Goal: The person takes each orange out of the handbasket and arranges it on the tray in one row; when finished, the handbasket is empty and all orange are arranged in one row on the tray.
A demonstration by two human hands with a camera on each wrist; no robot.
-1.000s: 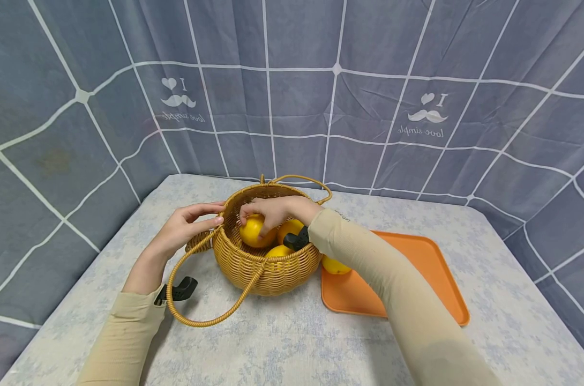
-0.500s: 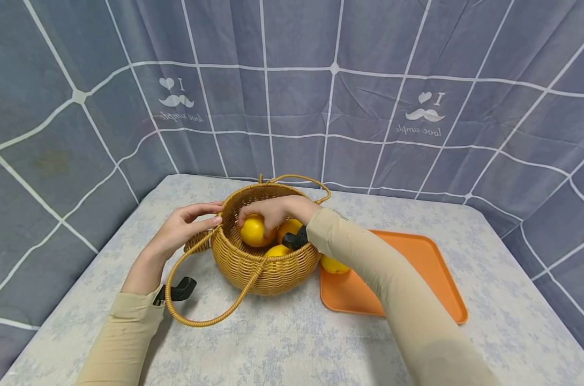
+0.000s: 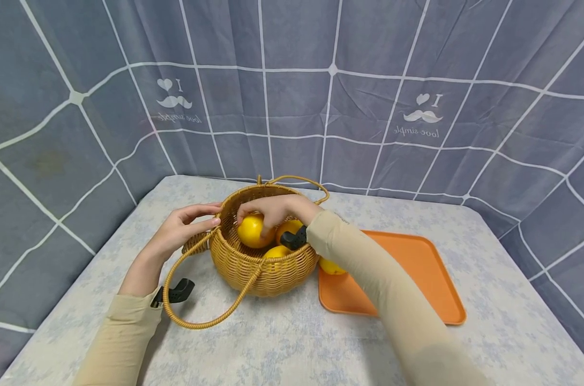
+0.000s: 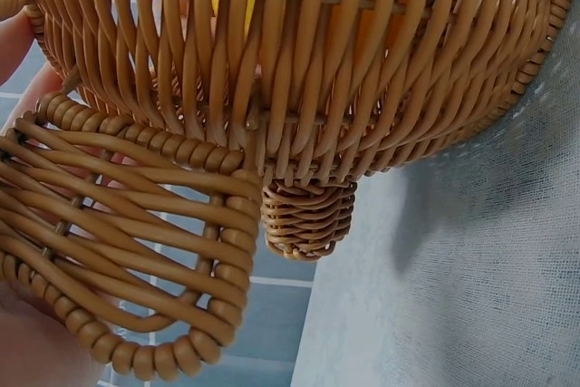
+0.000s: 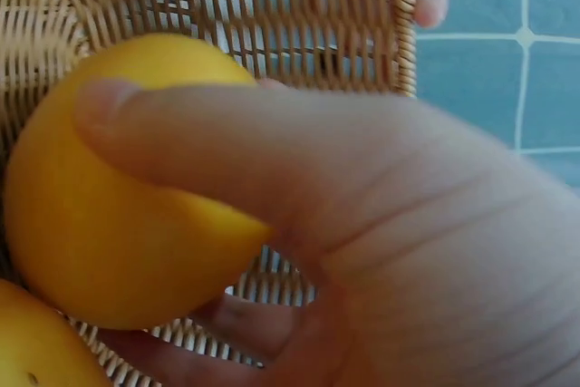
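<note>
My right grip (image 3: 274,209) grasps a round yellow fruit (image 3: 250,232) inside the round brown wicker basket (image 3: 279,280); my left grip (image 3: 178,228), unclenched, touches the basket's left rim.

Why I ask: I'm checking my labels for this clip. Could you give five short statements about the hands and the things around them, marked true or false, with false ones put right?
1. The right hand grips a round yellow fruit inside the round brown wicker basket. True.
2. A partly hidden yellow fruit lies on the flat orange rectangular tray. True.
3. The left hand rests on the tray. False: its fingers touch the basket's rim.
4. In the head view, the basket stands to the right of the tray. False: it stands to the left.
5. Besides the gripped one, at least two more fruits show in the basket. True.
</note>
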